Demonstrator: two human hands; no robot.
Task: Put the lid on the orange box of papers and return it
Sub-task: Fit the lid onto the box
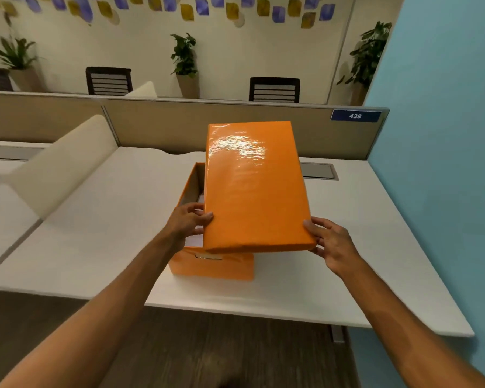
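A glossy orange lid hangs above the orange box, shifted to the right so the box's left side stays uncovered. White papers show inside the box beneath my left wrist. My left hand grips the lid's near left corner, thumb on top. My right hand holds the near right corner, fingers under the edge. The box stands on the white desk, a small label slot on its front face.
A beige partition with a blue "438" sign runs behind the desk. A cream divider slants at left. A grey cable hatch lies at right, next to the blue wall. Chairs and potted plants stand beyond.
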